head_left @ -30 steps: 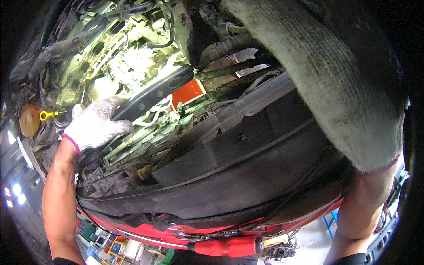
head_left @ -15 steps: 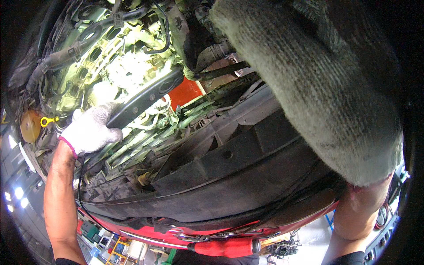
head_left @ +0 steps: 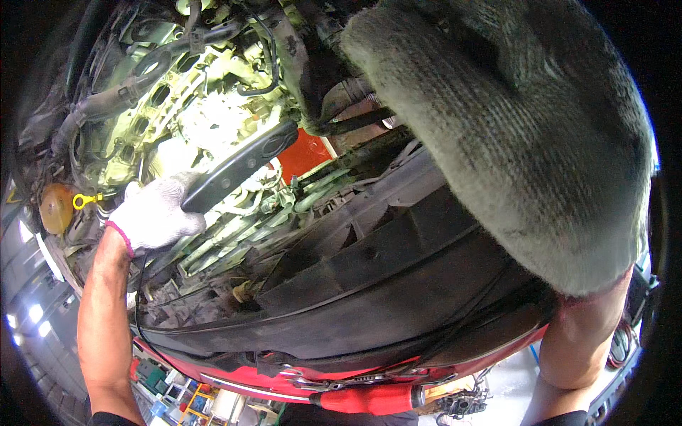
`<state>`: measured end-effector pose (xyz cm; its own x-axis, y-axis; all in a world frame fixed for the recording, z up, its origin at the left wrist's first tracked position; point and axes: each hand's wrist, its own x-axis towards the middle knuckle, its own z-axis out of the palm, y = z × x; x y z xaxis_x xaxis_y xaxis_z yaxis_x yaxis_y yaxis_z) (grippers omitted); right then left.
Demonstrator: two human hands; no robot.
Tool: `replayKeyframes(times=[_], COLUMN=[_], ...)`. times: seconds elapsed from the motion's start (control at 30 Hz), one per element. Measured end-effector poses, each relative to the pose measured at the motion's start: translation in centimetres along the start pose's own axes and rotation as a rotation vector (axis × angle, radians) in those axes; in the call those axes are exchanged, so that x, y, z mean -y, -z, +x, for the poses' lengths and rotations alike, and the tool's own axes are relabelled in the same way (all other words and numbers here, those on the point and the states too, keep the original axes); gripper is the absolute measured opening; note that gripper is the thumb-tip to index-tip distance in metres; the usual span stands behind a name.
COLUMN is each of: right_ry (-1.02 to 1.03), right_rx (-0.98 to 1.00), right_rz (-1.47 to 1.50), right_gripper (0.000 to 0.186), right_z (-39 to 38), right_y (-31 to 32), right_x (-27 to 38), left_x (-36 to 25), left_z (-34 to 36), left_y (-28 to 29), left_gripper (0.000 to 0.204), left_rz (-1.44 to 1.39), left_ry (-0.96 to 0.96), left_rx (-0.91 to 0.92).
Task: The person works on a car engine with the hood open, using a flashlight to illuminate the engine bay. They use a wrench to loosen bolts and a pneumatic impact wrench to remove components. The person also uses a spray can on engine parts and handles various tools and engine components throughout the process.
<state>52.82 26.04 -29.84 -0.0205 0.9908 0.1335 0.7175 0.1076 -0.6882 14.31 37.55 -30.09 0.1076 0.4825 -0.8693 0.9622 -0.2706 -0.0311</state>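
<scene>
My left hand (head_left: 158,213), in a white knit glove with a purple cuff, has its fingers round the lower end of a black bar (head_left: 238,167), over the brightly lit engine (head_left: 206,113). My right hand (head_left: 497,142), in a greyish knit glove, looms large and dark at upper right over the engine bay, close to the camera; its fingertips are indistinct and I cannot see what, if anything, it holds. A yellow ring handle (head_left: 84,201) sits beside an amber reservoir (head_left: 57,207), left of my left hand.
Dark plastic trim (head_left: 355,298) spans the bay above the red bodywork (head_left: 249,373). A red-handled tool (head_left: 369,397) and spanners (head_left: 355,376) lie along that edge. Below appear a workshop floor (head_left: 511,401), cluttered shelving and a metal engine part (head_left: 462,401).
My right hand has shifted leftward and fills more of the upper right. My left hand stays on the bar, with only slight drift of it and the surroundings in view.
</scene>
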Motion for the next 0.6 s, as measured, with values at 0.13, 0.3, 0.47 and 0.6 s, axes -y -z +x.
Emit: replayKeyframes(times=[0.13,0.3,0.47,0.6], right_ry=[0.010,0.037,0.075,0.101], right_rx=[-0.005,0.002,0.012,0.023], right_rz=[0.001,0.009,0.018,0.021], right_gripper=[0.022,0.022,0.022,0.022], right_z=[0.3,1.2,2.7,3.8], right_y=[0.2,-0.3,-1.4,-2.3], right_x=[0.6,1.3,2.1,3.1], left_x=[0.5,0.9,1.0,2.0], left_z=[0.2,0.1,-0.3,-0.5], left_y=[0.0,0.3,-0.1,-0.7], left_gripper=[0.070,0.070,0.067,0.075], left_rz=[-0.027,-0.045,0.067,-0.025], left_ry=[-0.079,-0.056,-0.016,-0.039], left_rx=[-0.077,-0.027,0.042,0.036])
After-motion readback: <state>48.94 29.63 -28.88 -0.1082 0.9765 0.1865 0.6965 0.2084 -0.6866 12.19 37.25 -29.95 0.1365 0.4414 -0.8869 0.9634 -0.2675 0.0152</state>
